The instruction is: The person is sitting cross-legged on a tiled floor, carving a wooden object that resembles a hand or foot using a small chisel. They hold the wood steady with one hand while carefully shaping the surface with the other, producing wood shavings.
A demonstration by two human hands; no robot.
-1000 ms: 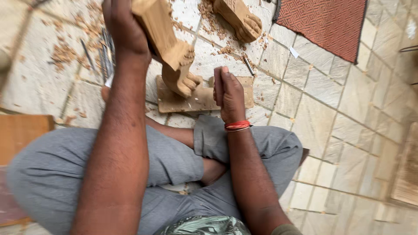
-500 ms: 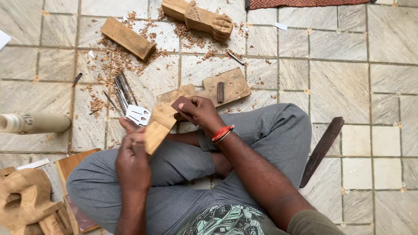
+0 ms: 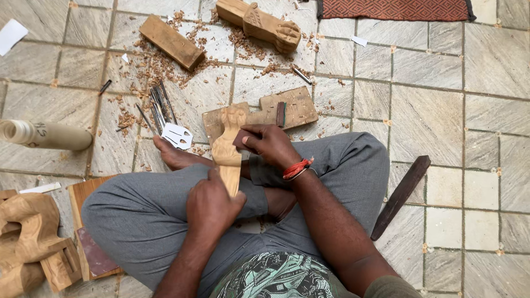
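Note:
I sit cross-legged on a tiled floor. My left hand point(image 3: 212, 203) grips the lower end of a carved wooden leg point(image 3: 227, 148), which stands upright over my lap with its carved foot resting on a flat wooden board point(image 3: 287, 110). My right hand point(image 3: 270, 144) presses a small dark piece of sandpaper point(image 3: 243, 139) against the right side of the carved leg. A red thread band circles my right wrist.
Several chisels point(image 3: 160, 105) and a white stencil point(image 3: 178, 135) lie left of the board among wood shavings. A wooden block point(image 3: 171, 42) and another carved leg point(image 3: 259, 23) lie farther off. A dark stick point(image 3: 402, 196) lies right; carved wood pieces point(image 3: 27, 237) sit left; a paper roll point(image 3: 44, 135) lies nearby.
The carved leg came down from a raised position to rest upright on the board. My left hand now holds its lower end and my right hand has the sandpaper against it.

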